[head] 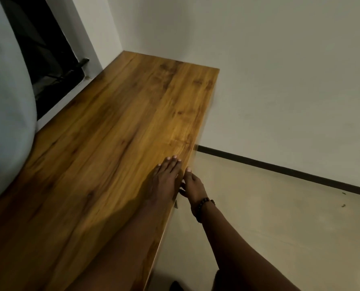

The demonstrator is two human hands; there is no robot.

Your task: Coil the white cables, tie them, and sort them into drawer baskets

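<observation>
My left hand [164, 181] lies flat, palm down and fingers straight, on the wooden tabletop [116, 127] close to its right-hand edge. Just beside it, my right hand [192, 185], with a dark bead bracelet on the wrist, is off the top at the table's side. Its thumb points up against the edge and its fingers curl in under the edge [182, 186]. What they hold beneath the top is hidden. No white cable, tie or drawer basket is in view.
A pale wall meets the table's far end, with a dark baseboard [280, 169] along the beige floor [269, 217] on the right. A dark window [49, 59] and a bulging pale curtain [5, 122] border the table's left side. A small metal part [176, 205] shows under the edge.
</observation>
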